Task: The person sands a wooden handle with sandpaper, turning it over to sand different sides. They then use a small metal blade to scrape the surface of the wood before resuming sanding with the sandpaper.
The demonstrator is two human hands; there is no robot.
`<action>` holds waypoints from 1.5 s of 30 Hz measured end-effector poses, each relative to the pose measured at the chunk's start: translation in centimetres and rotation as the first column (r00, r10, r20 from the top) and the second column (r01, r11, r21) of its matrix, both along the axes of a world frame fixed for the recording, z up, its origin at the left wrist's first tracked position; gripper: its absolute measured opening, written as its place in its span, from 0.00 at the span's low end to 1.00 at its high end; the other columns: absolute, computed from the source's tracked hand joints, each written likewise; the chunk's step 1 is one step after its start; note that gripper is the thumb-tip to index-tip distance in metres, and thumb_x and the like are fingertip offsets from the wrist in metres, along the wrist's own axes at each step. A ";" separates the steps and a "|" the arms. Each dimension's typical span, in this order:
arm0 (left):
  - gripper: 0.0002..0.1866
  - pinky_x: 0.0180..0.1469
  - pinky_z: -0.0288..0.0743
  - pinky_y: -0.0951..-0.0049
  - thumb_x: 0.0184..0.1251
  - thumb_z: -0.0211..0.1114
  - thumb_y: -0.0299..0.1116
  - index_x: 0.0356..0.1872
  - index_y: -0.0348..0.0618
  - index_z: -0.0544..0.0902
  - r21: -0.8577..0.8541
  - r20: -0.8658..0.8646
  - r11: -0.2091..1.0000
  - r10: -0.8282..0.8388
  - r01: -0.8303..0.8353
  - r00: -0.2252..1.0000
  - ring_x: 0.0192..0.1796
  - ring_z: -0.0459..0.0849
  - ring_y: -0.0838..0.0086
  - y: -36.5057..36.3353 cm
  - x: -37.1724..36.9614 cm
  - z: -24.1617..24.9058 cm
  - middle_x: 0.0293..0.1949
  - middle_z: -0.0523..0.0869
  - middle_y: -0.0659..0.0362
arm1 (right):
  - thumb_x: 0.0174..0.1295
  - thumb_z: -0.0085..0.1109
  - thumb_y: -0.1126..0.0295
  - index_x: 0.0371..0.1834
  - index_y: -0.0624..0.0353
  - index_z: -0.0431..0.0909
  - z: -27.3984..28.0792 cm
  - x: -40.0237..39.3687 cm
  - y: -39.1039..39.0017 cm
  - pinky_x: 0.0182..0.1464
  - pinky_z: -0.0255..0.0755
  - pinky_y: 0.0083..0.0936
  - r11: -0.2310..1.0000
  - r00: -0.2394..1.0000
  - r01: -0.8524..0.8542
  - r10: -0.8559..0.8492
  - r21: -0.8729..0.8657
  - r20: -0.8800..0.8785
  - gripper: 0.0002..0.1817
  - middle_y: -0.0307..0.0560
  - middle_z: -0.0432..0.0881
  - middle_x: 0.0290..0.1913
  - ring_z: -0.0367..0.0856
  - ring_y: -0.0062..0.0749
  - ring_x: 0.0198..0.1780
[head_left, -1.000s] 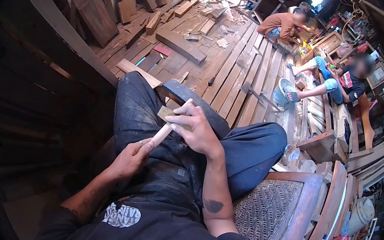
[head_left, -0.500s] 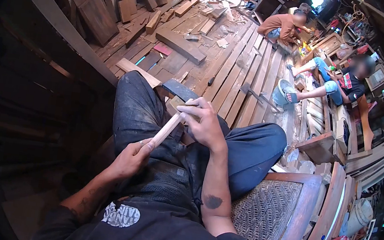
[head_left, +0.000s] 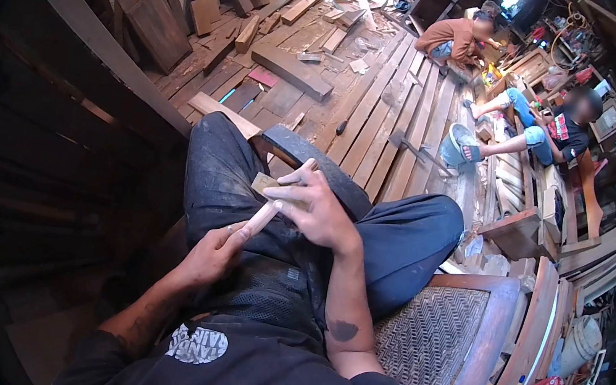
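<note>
A pale wooden stick (head_left: 261, 221) slants up over my lap. My left hand (head_left: 212, 256) is closed round its lower end. Higher up, my right hand (head_left: 321, 211) presses a folded tan piece of sandpaper (head_left: 263, 184) against the stick, thumb on the near side and fingers stretched over the top. The stick's far tip shows just beyond those fingers. Part of the sandpaper is hidden under them. Behind the hands, a dark curved wooden piece (head_left: 315, 164) lies between my knees.
Slatted planks (head_left: 367, 115) and loose boards cover the floor ahead. A hammer-like tool (head_left: 406, 144) lies on them near a grey bucket (head_left: 458, 145). Two people sit at the right, one with a foot at the bucket. A woven chair seat (head_left: 425, 338) is beside me.
My right hand and the sandpaper have slid down the stick toward my left hand. My left hand keeps its grip at nearly the same spot.
</note>
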State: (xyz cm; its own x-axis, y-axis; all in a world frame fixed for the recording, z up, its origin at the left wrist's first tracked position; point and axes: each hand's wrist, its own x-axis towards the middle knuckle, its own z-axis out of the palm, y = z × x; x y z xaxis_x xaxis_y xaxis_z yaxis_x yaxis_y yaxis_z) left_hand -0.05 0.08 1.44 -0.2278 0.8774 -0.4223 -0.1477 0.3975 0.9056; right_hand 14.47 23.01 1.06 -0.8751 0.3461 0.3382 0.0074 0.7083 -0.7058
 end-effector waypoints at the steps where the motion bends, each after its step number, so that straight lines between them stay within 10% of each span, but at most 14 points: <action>1: 0.28 0.27 0.61 0.79 0.96 0.52 0.45 0.83 0.38 0.74 0.005 0.008 1.000 0.006 -0.006 1.000 0.26 0.66 0.89 0.1 0.0 -0.2 0.27 0.70 0.74 | 0.70 0.74 0.70 0.60 0.47 0.96 -0.2 -0.1 1.0 0.73 0.72 0.39 0.999 1.000 0.028 -0.028 -0.026 0.007 0.16 0.46 0.87 0.56 0.80 0.43 0.64; 6: 0.28 0.28 0.61 0.79 0.95 0.52 0.45 0.83 0.38 0.74 0.002 0.023 1.000 0.007 -0.007 1.000 0.25 0.65 0.89 0.3 0.3 0.0 0.27 0.70 0.74 | 0.70 0.74 0.66 0.60 0.46 0.96 0.7 0.0 0.7 0.74 0.71 0.39 0.967 0.966 0.239 -0.246 0.086 0.077 0.16 0.46 0.87 0.58 0.79 0.43 0.64; 10: 0.28 0.28 0.61 0.79 0.96 0.52 0.45 0.83 0.39 0.74 -0.005 -0.011 1.000 0.011 -0.011 1.000 0.26 0.66 0.89 0.1 0.1 0.0 0.28 0.70 0.75 | 0.69 0.73 0.65 0.58 0.43 0.97 0.4 0.1 0.2 0.72 0.73 0.42 0.998 0.999 -0.005 0.007 -0.069 0.036 0.15 0.45 0.87 0.59 0.79 0.48 0.60; 14: 0.28 0.30 0.62 0.79 0.95 0.52 0.45 0.83 0.40 0.74 -0.016 -0.021 1.000 0.007 -0.008 1.000 0.27 0.66 0.89 0.3 0.3 0.4 0.28 0.70 0.74 | 0.68 0.75 0.70 0.61 0.48 0.96 0.5 -0.1 2.1 0.74 0.71 0.40 0.960 0.953 0.280 -0.280 0.016 0.113 0.18 0.46 0.88 0.59 0.80 0.46 0.61; 20: 0.28 0.31 0.63 0.78 0.95 0.52 0.45 0.83 0.39 0.74 0.023 -0.084 1.000 -0.004 0.006 0.996 0.29 0.66 0.88 0.1 0.2 -0.2 0.28 0.70 0.73 | 0.69 0.74 0.67 0.59 0.45 0.96 0.1 0.2 0.4 0.73 0.72 0.43 0.993 0.998 -0.065 0.065 -0.099 0.000 0.16 0.45 0.87 0.56 0.78 0.51 0.61; 26: 0.28 0.34 0.66 0.77 0.95 0.52 0.46 0.82 0.38 0.76 0.023 -0.072 1.000 -0.011 0.012 0.997 0.30 0.68 0.86 0.2 0.3 0.1 0.29 0.72 0.72 | 0.68 0.75 0.69 0.61 0.46 0.96 -0.1 0.4 0.8 0.73 0.72 0.40 0.966 0.976 0.208 -0.214 0.157 0.026 0.18 0.43 0.87 0.58 0.80 0.44 0.61; 30: 0.28 0.35 0.67 0.77 0.95 0.52 0.46 0.81 0.37 0.76 0.043 -0.079 0.999 0.000 0.003 0.997 0.31 0.69 0.86 0.0 0.2 -0.1 0.30 0.72 0.72 | 0.68 0.76 0.68 0.59 0.48 0.96 -0.1 0.1 0.1 0.77 0.68 0.39 0.988 0.995 -0.100 0.100 -0.116 -0.007 0.16 0.44 0.88 0.61 0.80 0.44 0.67; 33: 0.28 0.35 0.67 0.78 0.95 0.52 0.46 0.81 0.36 0.76 0.024 -0.071 1.000 -0.002 0.004 0.997 0.32 0.69 0.86 0.1 0.4 0.0 0.31 0.73 0.72 | 0.70 0.74 0.69 0.60 0.50 0.95 0.3 0.8 1.6 0.76 0.72 0.39 0.967 0.964 0.254 -0.252 -0.014 0.079 0.16 0.46 0.88 0.61 0.81 0.45 0.66; 45: 0.24 0.29 0.63 0.80 0.94 0.56 0.41 0.78 0.37 0.77 0.015 0.013 0.996 0.084 -0.084 0.996 0.26 0.68 0.88 0.4 1.0 0.8 0.29 0.72 0.73 | 0.79 0.63 0.68 0.71 0.58 0.86 0.1 1.9 2.2 0.69 0.78 0.39 0.945 0.951 0.303 -0.307 -0.120 -0.016 0.20 0.57 0.87 0.59 0.87 0.54 0.61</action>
State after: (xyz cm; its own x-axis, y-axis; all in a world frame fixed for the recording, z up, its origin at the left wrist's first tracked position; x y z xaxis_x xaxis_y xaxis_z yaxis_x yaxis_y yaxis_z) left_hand 0.95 0.48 2.26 -0.2954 0.8621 -0.4117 -0.1913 0.3689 0.9096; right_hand 16.33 25.18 1.17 -0.7101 0.6331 0.3081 0.1852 0.5902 -0.7858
